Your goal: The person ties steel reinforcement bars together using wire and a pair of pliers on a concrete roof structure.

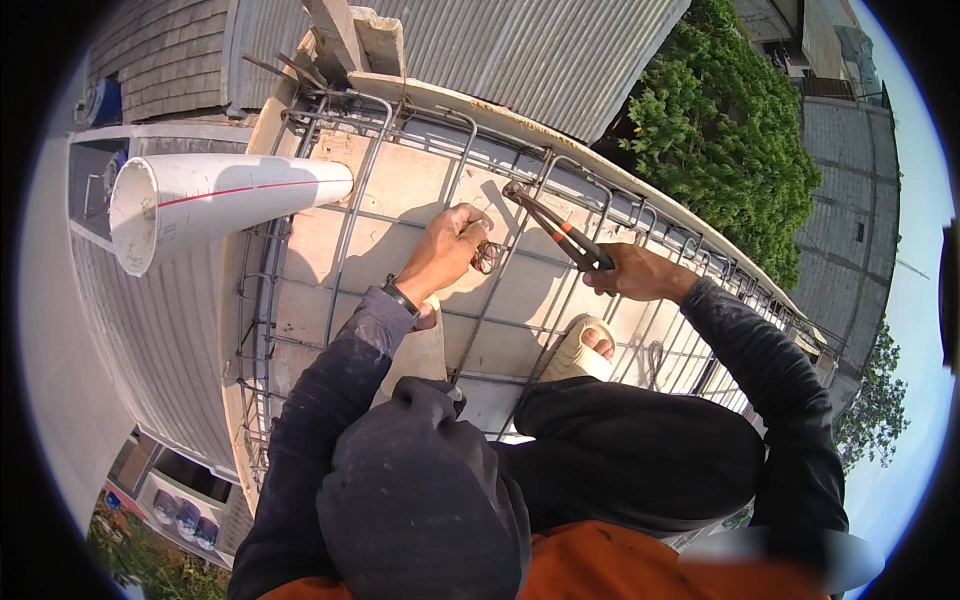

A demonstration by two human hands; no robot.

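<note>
My right hand (640,272) grips the handles of dark pincers with orange marks (560,232). Their jaws are at a bar of the steel rebar mesh (480,318), near the far edge of the formwork. To the left, my left hand (445,250) is closed with a small bundle of thin tie wire (485,258) showing at its fingers. It hovers over the mesh, a short way from the pincer jaws. Whether the jaws bite on a wire is too small to tell.
A white plastic pipe with a red line (240,195) stands up at the left. Wooden boards (520,122) edge the rebar. My sandaled foot (585,350) rests among the bars. Beyond the boards are a corrugated roof (530,55) and a leafy tree (720,140).
</note>
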